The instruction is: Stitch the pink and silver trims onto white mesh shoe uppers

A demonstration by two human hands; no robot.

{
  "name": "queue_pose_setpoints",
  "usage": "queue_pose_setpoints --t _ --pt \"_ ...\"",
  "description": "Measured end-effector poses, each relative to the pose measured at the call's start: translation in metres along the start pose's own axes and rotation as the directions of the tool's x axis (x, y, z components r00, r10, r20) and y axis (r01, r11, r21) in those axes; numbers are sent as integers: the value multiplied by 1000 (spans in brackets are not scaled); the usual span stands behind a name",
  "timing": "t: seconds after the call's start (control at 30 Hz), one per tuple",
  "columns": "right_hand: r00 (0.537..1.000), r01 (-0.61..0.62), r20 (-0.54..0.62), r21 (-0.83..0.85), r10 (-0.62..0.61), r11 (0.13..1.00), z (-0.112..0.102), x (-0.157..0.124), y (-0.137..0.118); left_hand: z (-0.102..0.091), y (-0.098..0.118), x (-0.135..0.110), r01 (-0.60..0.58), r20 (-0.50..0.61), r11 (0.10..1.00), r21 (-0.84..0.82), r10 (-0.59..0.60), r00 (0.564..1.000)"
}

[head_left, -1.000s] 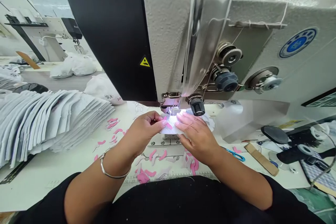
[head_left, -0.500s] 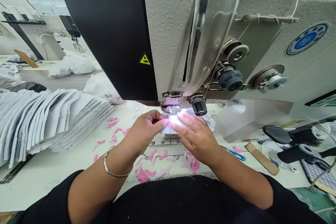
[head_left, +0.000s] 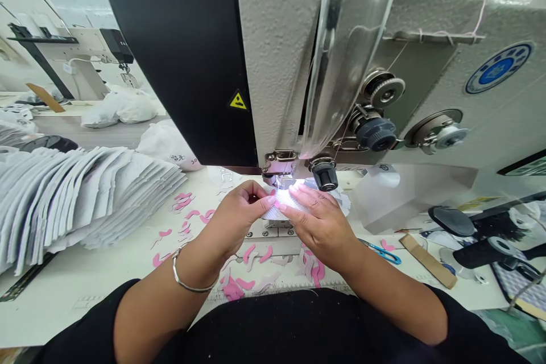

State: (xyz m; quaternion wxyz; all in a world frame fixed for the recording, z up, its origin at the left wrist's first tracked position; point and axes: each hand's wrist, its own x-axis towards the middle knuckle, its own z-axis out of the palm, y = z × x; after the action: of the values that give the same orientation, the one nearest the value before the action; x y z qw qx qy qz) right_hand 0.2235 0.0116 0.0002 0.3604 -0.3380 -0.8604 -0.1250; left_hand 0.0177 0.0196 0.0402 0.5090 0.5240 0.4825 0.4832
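Under the lit needle area of the sewing machine (head_left: pixel 279 28) lies a white textured fabric piece (head_left: pixel 286 200). My left hand (head_left: pixel 245 207) pinches its left edge between thumb and fingers. On the right part of the same fabric my right hand (head_left: pixel 322 219) lies flat, with its fingers stretched toward the presser foot (head_left: pixel 279 180). Bright light washes out the needle and the fabric's middle. A small bit of pink shows by my left fingertips; whether it is cloth or a nail I cannot tell.
Stacked white fabric pieces (head_left: pixel 85 199) fan out at the left. Pink scraps (head_left: pixel 234 287) litter the table before the machine. Blue thread snips (head_left: pixel 381 251) and a brown strip (head_left: pixel 427 261) lie at the right. A white bag (head_left: pixel 164 142) stands behind the stack.
The whole view has shifted slightly, showing more of the posters at the top. Both hands stay at nearly the same place on the fabric.
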Motion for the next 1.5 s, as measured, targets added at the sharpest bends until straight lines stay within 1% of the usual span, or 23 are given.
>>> queue_pose_setpoints --t 0.2,0.3,0.37,0.47,0.6,0.8,0.93,1.03,1.3,1.5 --pt "1000 -10 7 -9 10 1000 0 -1 -1 3 3 -1 90 44 977 -194 -83 996" --pt "1000 -17 9 -14 17 1000 -1 -1 -2 4 3 -2 131 31 962 -240 -127 991" --pt "999 -23 22 -11 23 1000 -4 -1 -2 5 3 -2 168 31 961 -218 -165 986" --pt "999 -27 40 3 27 1000 -9 1 1 8 6 0 213 83 965 -153 -202 976" --pt "999 -25 37 22 24 999 -14 5 6 10 10 5 223 91 970 -97 -215 972" --pt "998 -41 43 46 39 998 -19 14 9 9 10 8 243 107 966 -92 -233 966" --pt "999 -35 45 104 30 994 -23 20 11 9 10 10 257 107 960 -110 -246 963" --pt "997 -39 66 140 29 989 -24 22 13 9 11 10 267 100 957 -117 -256 961" --pt "992 -55 122 187 32 981 -25 22 19 11 10 6 246 109 962 -116 -234 966" --pt "976 -72 215 184 31 980 -27 24 23 12 9 6 233 95 966 -114 -223 970"
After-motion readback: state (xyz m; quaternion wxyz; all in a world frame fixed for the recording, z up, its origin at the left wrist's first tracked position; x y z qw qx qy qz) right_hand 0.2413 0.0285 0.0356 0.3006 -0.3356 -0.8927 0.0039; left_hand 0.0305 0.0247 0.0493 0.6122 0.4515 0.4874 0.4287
